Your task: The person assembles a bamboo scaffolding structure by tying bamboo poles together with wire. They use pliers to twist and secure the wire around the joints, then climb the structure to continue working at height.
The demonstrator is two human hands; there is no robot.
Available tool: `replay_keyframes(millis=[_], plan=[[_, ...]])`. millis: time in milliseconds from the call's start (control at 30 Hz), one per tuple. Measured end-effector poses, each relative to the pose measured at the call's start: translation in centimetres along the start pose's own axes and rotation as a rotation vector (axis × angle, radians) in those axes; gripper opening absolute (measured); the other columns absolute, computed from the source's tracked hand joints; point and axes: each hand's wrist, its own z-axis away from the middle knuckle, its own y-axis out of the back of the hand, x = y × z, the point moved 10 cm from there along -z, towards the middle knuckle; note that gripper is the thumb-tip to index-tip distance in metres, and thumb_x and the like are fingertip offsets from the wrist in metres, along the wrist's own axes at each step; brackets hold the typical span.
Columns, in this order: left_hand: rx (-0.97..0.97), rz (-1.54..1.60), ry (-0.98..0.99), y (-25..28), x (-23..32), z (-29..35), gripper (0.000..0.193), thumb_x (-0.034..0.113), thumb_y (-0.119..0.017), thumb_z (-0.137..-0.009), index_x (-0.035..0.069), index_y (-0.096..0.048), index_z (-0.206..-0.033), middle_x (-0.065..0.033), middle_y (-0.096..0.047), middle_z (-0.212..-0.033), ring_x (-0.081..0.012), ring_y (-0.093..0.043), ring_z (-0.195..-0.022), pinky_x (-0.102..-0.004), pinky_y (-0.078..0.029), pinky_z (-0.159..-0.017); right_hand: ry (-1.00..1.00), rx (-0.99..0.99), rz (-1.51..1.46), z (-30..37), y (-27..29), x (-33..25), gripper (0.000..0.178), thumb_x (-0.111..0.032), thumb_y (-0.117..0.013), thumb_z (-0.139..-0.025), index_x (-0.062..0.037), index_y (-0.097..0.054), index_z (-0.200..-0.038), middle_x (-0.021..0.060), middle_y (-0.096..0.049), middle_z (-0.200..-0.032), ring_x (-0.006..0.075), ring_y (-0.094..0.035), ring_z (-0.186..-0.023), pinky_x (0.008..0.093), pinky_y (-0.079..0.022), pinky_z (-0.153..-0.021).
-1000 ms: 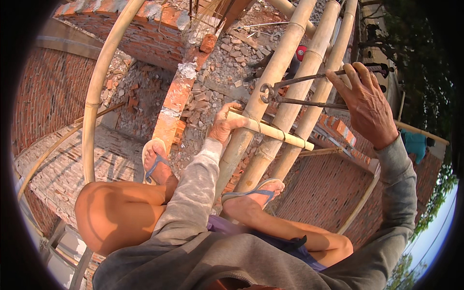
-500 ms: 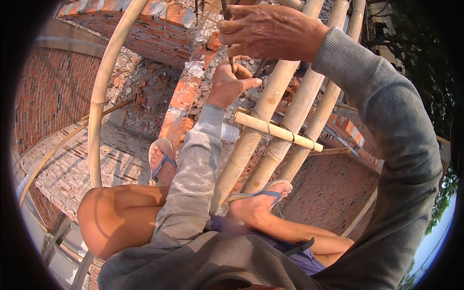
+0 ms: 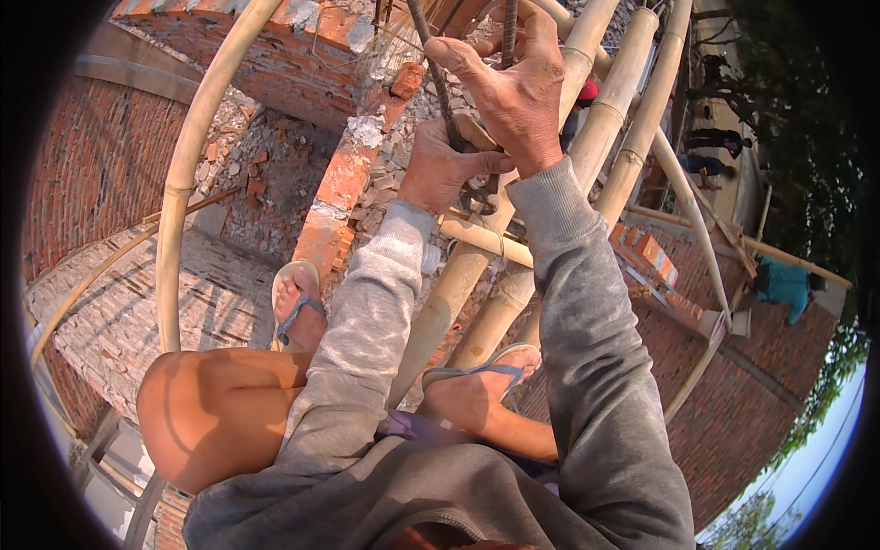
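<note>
My left hand (image 3: 438, 170) is closed around a ribbed steel bar (image 3: 443, 92) that comes down from the top edge. Just above and to the right, my right hand (image 3: 518, 96) curls its fingers around a second dark steel bar (image 3: 510, 32), its thumb stretched toward the first. Small dark metal pieces (image 3: 478, 194) show below my left hand, too unclear to name. Both hands are over a broken brick wall top (image 3: 341, 183) and beside thick bamboo poles (image 3: 445, 298). A short bamboo crosspiece (image 3: 490, 240) is tied across these poles.
My sandaled feet rest on the wall top and the poles. A curved bamboo pole (image 3: 181, 183) rises at left. Rubble (image 3: 266, 183) lies below between brick walls (image 3: 101, 174). A person in teal (image 3: 784, 286) is at far right; a red cap (image 3: 588, 92) shows behind the poles.
My right hand has lowered and turned, and its forearm has swung inward from the right. The left hand stays at the steel bar. People at right have come into view.
</note>
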Motion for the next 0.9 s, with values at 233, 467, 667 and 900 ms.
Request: replay_keyframes(millis=[233, 467, 667, 900], plan=[[-0.208, -0.405, 0.074, 2.0, -1.8, -0.5, 0.049, 0.027, -0.096, -0.083, -0.006, -0.08, -0.116, -0.014, -0.08, -0.091, -0.0219, -0.077, -0.094, -0.0382, -0.062, -0.085, -0.305, -0.128, -0.494, 1.1, 2.6, 6.0, 0.049, -0.044, -0.061, -0.116, 0.0026, -0.077, -0.124, 0.0077, -0.073, -0.075, 0.0066, -0.051, -0.052, 0.0258, -0.035, -0.044], [-0.393, -1.021, 0.761, 8.6, -10.7, 4.0, 0.042, 0.028, -0.091, -0.085, 0.003, -0.087, -0.118, -0.0152, -0.085, -0.108, -0.0223, -0.078, -0.098, -0.0377, -0.059, -0.091, -0.439, -0.178, -0.813, 1.2, 5.2, 7.6, 0.059, -0.038, -0.051, -0.12, 0.0023, -0.047, -0.163, 0.0238, -0.072, -0.122, 0.0172, -0.073, -0.084, 0.0224, -0.037, -0.042], [-0.336, -0.928, 0.533, 7.3, -10.7, 2.3, 0.025, 0.017, -0.088, -0.085, -0.002, -0.084, -0.101, -0.0096, -0.08, -0.091, -0.015, -0.068, -0.074, -0.0359, -0.053, -0.069, -0.391, -0.184, -0.767, 0.6, 2.6, 8.4, 0.063, -0.039, -0.047, -0.12, 0.0036, -0.041, -0.166, 0.0292, -0.062, -0.138, 0.0286, -0.076, -0.113, 0.029, -0.069, -0.063], [-0.114, -0.678, 0.46, 7.7, -11.3, 1.7, 0.066, -0.001, -0.088, -0.079, -0.006, -0.066, -0.14, -0.0159, -0.081, -0.101, -0.0226, -0.076, -0.094, -0.0366, -0.059, -0.086, -0.451, -0.153, -0.664, 0.3, -0.9, 10.0, 0.069, -0.037, -0.047, -0.118, 0.0059, -0.03, -0.17, 0.0266, -0.05, -0.139, 0.0365, -0.07, -0.124, 0.0425, -0.075, -0.075]])
